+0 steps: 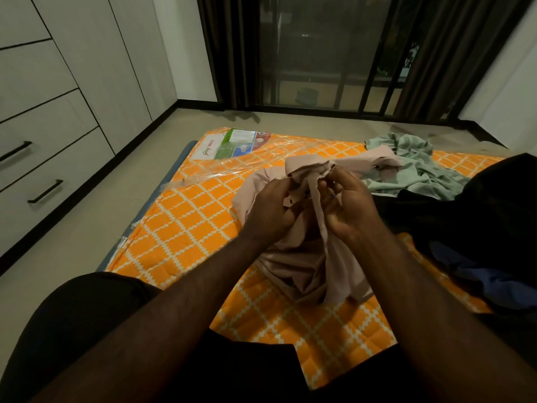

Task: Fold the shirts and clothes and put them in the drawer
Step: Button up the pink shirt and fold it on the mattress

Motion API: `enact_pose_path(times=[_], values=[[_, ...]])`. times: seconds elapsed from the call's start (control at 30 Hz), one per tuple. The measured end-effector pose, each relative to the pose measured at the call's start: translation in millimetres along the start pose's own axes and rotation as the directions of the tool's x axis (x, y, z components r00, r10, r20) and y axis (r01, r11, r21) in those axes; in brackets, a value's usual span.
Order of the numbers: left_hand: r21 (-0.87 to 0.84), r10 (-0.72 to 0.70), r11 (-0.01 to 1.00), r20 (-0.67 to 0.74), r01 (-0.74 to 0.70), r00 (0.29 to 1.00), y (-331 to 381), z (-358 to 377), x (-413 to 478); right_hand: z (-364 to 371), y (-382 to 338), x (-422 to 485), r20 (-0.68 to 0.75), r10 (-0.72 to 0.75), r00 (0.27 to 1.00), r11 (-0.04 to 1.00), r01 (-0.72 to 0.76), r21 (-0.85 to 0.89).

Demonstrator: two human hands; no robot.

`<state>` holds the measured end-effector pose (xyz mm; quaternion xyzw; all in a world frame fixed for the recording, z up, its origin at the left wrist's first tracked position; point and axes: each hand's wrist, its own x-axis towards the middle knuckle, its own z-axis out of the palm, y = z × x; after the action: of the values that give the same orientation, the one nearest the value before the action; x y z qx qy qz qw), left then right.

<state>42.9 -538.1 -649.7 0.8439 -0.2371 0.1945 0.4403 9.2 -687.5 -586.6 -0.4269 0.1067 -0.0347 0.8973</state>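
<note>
A pale pink shirt (302,257) hangs bunched above the orange patterned mattress (189,228), its lower part resting on it. My left hand (270,210) grips the shirt's front edge near small dark buttons. My right hand (348,205), with a ring on one finger, pinches a fold of the same shirt close beside the left. A crumpled light green garment (421,167) lies at the mattress's far right. Dark black clothes (479,205) and a blue piece (470,274) are piled at the right. The drawers (43,170) with black handles stand in the white cabinet at left.
The mattress lies on a beige floor, partly in clear plastic wrap with a printed label (232,144) at its far end. Dark curtains (229,53) and a barred glass door (334,53) are ahead. My legs in dark shorts (87,315) fill the foreground.
</note>
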Motion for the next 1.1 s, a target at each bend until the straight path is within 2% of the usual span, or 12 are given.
enact_pose_path(times=[0.1, 0.2, 0.4, 0.5, 0.57, 0.63, 0.73, 0.8, 0.87, 0.93, 0.97, 1.1], values=[[-0.056, -0.047, 0.997, -0.065, 0.043, 0.997, 4, 1, 1, 1, 2, -5, 0.044, 0.001, 0.999, 0.995, 0.003, -0.095], [-0.081, -0.105, 0.992, -0.055, 0.1, 0.993, 3, -1, 2, -1, 2, -5, 0.049, 0.013, 0.999, 0.986, -0.005, -0.169], [-0.223, -0.096, 0.964, 0.202, 0.141, 0.975, 15, -24, 15, -12, -10, 7, -0.104, -0.042, 0.994, 0.995, 0.032, -0.097], [-0.451, -0.137, 0.852, 0.3, 0.267, 0.944, 24, -35, 19, -18, -9, 13, -0.118, -0.049, 0.992, 0.992, 0.035, -0.119], [-0.524, -0.166, 0.786, 0.333, 0.329, 0.928, 31, -39, 19, -18, -6, 16, -0.121, -0.036, 0.992, 0.99, 0.019, -0.137], [-0.504, -0.202, 0.791, 0.319, 0.347, 0.926, 34, -39, 17, -17, -3, 18, -0.096, -0.009, 0.995, 0.986, -0.008, -0.167], [-0.323, -0.245, 0.894, 0.233, 0.312, 0.941, 25, -29, 13, -19, 0, 16, 0.003, 0.103, 0.995, 0.94, -0.096, -0.329], [-0.199, -0.302, 0.92, 0.185, 0.337, 0.935, 14, -23, 10, -23, 5, 16, 0.072, 0.148, 0.986, 0.829, -0.084, -0.552], [-0.156, -0.342, 0.917, 0.163, 0.367, 0.925, 6, -20, 6, -28, 16, 18, 0.138, 0.048, 0.989, 0.557, 0.088, -0.826], [-0.126, -0.368, 0.913, 0.155, 0.387, 0.917, 1, -19, 4, -32, 32, 20, 0.19, -0.097, 0.977, 0.284, 0.21, -0.936], [-0.115, -0.375, 0.912, 0.155, 0.393, 0.914, 0, -19, 3, -33, 38, 20, 0.205, -0.158, 0.966, 0.223, 0.237, -0.946], [-0.101, -0.382, 0.91, 0.174, 0.403, 0.907, 0, -19, 4, -38, 50, 23, 0.208, -0.265, 0.941, 0.115, 0.245, -0.963]])
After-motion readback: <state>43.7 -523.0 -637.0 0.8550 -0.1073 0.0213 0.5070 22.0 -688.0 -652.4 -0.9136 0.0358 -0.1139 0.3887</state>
